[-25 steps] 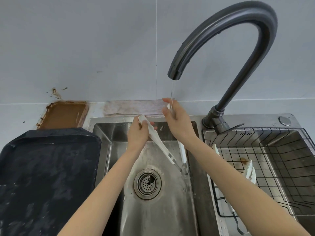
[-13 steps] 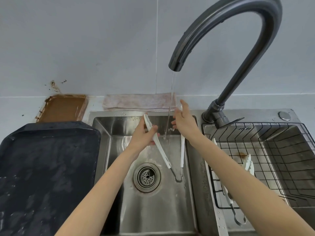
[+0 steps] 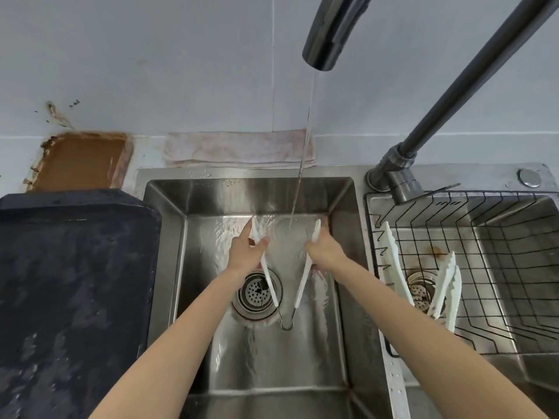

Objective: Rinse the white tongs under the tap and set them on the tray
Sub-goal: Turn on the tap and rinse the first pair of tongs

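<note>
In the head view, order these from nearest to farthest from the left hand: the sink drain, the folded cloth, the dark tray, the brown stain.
1. sink drain, just below the left hand.
2. dark tray, left.
3. folded cloth, behind the sink.
4. brown stain, far left corner.

Open passage: sink basin (image 3: pixel 338 297) near half; dark tray (image 3: pixel 75 282) surface, left. Obstructions: tap spout (image 3: pixel 329 34) overhead, far; wire basket (image 3: pixel 499 267) with spare tongs (image 3: pixel 444 288), right.
</note>
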A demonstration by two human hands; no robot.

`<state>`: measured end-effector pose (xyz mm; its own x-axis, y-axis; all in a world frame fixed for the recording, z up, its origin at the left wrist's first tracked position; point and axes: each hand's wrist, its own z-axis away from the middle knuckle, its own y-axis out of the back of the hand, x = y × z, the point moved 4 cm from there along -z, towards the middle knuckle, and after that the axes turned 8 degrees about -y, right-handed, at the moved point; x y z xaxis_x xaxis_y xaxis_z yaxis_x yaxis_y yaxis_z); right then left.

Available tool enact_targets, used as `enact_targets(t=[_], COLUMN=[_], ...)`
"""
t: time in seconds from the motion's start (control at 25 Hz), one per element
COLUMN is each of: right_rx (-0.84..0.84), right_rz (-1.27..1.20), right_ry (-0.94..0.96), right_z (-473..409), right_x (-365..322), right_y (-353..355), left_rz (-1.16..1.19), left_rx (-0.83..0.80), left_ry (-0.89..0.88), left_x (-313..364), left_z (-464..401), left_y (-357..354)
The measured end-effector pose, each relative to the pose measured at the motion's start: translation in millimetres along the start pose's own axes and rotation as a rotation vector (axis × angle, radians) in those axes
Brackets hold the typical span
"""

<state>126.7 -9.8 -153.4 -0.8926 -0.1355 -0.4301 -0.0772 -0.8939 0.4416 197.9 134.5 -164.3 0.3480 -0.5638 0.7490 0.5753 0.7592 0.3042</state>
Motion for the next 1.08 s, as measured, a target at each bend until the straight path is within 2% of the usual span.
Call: enact_targets(t=[0.24,0.36,0.56,0.88,1.08], right_rx=[-0.025,-0.036,-0.040,-0.045,-0.043], right_rz=[0.071,0.061,0.053,0.085,0.156], right_ry=[-0.068,-0.091,-0.101,-0.054,0.117], right_z=[-16,-18,-11,8,50], right_x=[18,25,31,23,7], right_y=[-17,-22,-29,-18,9], left_rz=[0.182,0.248,0.237,0.139,-0.134], left_rx=[-0.111,-0.114,-0.157,-0.146,-0.203], left_ry=[0.138,0.176,0.183,0.175,-0.042], left_x=[-19,-27,-30,-27,16], left_z=[7,11,18,20,39], left_y=[-14,-15,-18,-9,-2])
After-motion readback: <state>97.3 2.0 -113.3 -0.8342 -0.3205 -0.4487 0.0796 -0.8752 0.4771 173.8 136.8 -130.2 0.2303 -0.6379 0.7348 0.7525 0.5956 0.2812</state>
